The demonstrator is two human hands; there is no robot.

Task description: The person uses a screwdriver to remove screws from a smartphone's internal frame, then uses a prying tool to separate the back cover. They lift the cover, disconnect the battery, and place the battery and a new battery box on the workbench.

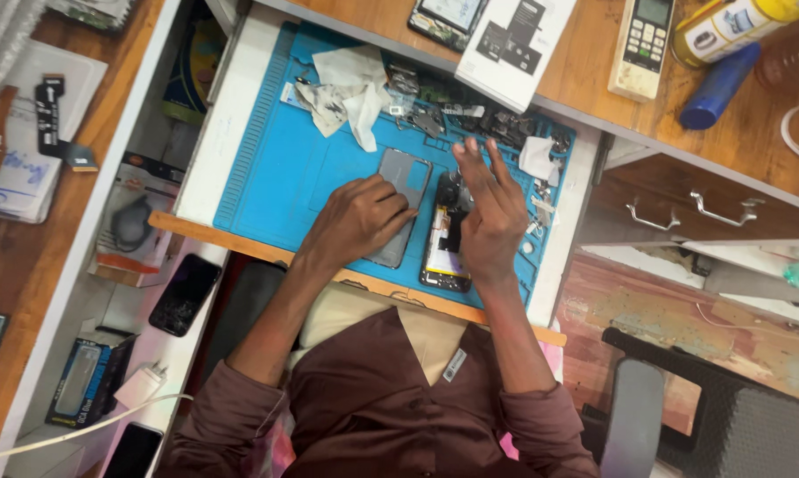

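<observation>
1. Head view, looking straight down: a blue repair mat (266,177) lies on a white pull-out work surface (218,115), and both hands are over it.
2. Left hand (357,221): laid palm-down on a grey phone back cover (405,177), fingers curled over its edge. It presses on the cover and does not pinch it; how firmly it bears down cannot be told.
3. Right hand (492,217): fingers extended and loosely spread, hovering over an opened phone (443,252) (yellow-edged battery side up). Whether the fingertips hold a small part cannot be told; nothing is visibly clamped.
4. Position: the cover and the opened phone lie side by side near the front edge of the mat, just apart.
5. Surroundings: loose screws and small dark components (479,119) sit along the far edge of the mat, beside crumpled white tissue (351,88).
6. Risk, judged: a sweep of either wrist could scatter the loose components, since nothing retains them.
7. Risk, judged: the opened phone sits close to the front edge; a nudge from the right hand could push it off.
</observation>
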